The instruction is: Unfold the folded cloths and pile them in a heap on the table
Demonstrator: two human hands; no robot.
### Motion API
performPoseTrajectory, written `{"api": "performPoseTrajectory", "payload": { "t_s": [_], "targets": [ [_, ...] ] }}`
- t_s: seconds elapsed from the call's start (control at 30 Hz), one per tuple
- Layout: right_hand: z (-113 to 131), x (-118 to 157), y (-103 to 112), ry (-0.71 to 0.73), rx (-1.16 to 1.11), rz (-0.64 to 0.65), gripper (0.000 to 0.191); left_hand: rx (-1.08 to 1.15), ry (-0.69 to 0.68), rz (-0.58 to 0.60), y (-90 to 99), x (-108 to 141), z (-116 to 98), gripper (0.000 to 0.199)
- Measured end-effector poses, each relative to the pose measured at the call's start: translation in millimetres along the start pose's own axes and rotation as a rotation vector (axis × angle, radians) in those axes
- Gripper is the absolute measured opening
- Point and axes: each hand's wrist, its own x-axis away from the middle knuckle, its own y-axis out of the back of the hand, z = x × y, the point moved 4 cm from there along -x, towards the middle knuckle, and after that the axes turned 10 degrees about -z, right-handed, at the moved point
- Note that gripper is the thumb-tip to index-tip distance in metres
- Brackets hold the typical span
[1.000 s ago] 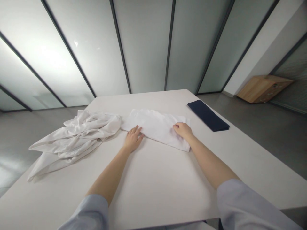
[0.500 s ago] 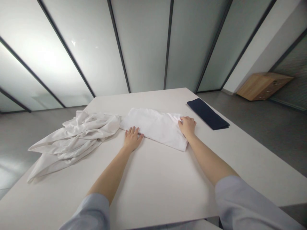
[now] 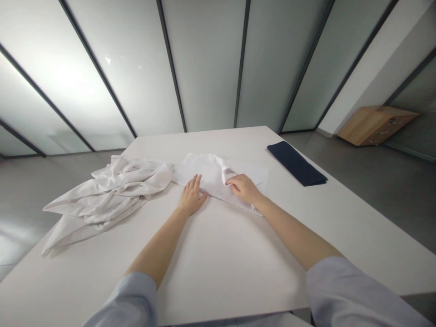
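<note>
Leftward since before, the right hand (image 3: 244, 188) pinches the folded white cloth (image 3: 211, 175); the left hand (image 3: 192, 198) lies spread on it. White surface (image 3: 221, 263), frosted glass wall (image 3: 204, 63), grey floor (image 3: 378, 177).

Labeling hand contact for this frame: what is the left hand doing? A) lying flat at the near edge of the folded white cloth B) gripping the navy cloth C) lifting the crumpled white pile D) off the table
A: the left hand lies open, palm down, at the near edge of the folded white cloth; the navy cloth and crumpled pile lie untouched.
</note>
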Motion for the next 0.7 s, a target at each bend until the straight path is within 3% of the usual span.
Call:
{"api": "performPoseTrajectory", "payload": {
  "t_s": [0.1,0.17,0.2,0.27,0.33,0.4,0.5,0.6,0.7],
  "targets": [
    [28.0,8.0,-22.1,-0.005,-0.3,0.266,0.026,0.013,-0.093,0.023,3.0,0.1,-8.0,0.087],
    [37.9,10.7,-27.1,-0.054,-0.461,0.392,0.021,0.0,-0.184,0.102,1.8,1.1,-13.7,0.076],
    [37.4,9.8,-25.7,-0.089,-0.511,0.4,0.021,-0.007,-0.224,0.151,0.4,1.7,-16.0,0.065],
    [23.8,4.2,-17.0,-0.166,-0.526,0.279,0.027,-0.009,-0.273,0.233,-1.9,2.3,-18.7,0.045],
    [-0.4,-1.2,-7.1,-0.214,-0.419,0.096,0.035,0.009,-0.276,0.27,-2.8,1.1,-18.9,0.038],
    [-24.7,-2.2,-5.6,-0.221,-0.23,0.039,0.039,0.051,-0.251,0.262,-1.9,-1.5,-17.1,0.035],
    [-49.2,3.2,-20.0,-0.207,0.07,0.196,0.043,0.133,-0.204,0.24,-0.1,-4.8,-12.1,0.023],
    [-57.5,8.2,-32.0,-0.191,0.271,0.295,0.048,0.175,-0.119,0.22,3.0,-5.1,-4.5,0.003],
    [-64.1,8.1,-28.3,-0.283,0.371,0.275,0.052,0.155,0.008,0.167,9.2,-2.9,5.1,0.018]
  ]
}}
